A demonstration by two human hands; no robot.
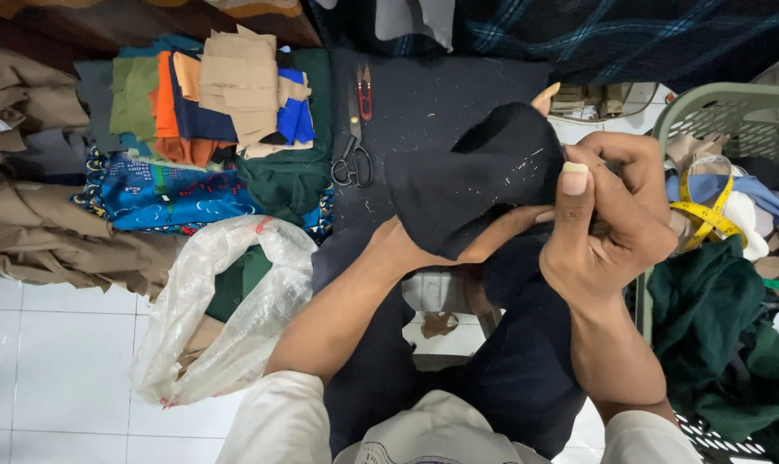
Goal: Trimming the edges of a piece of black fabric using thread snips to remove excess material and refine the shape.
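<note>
Over the near edge of the dark work surface (441, 94), a person is holding up a piece of black fabric (475, 176) with both bare hands. The right hand (608, 219) is clamping the cloth's right-hand edge, its thumb pressing flat against the curled fingers with the fabric pinched between them. The left hand (424, 245) is sitting under and inside the cloth, so most of it is hidden; only the wrist and a few fingertips are showing along the lower fold, and whether those fingers are closing on the fabric cannot be told. Small pale specks and thread ends are clinging to the black fabric.

Further back on the surface, towards its far edge, a pair of black-handled scissors (352, 159) is lying with its blades pointing away, and a small red thread snip (364, 93) is lying just beside those blades. At the left end, a stack of tan cut pieces (239, 82) is resting on top of folded blue, orange and green cloths (170, 107), with a blue patterned fabric (161, 193) spreading below them. A crumpled clear plastic bag (222, 309) is hanging off the near left corner, above the white tiled floor (54, 361). To the right, a pale green plastic basket (724, 107) is holding mixed fabric scraps, and a yellow tape measure (707, 210) is draping over them.
</note>
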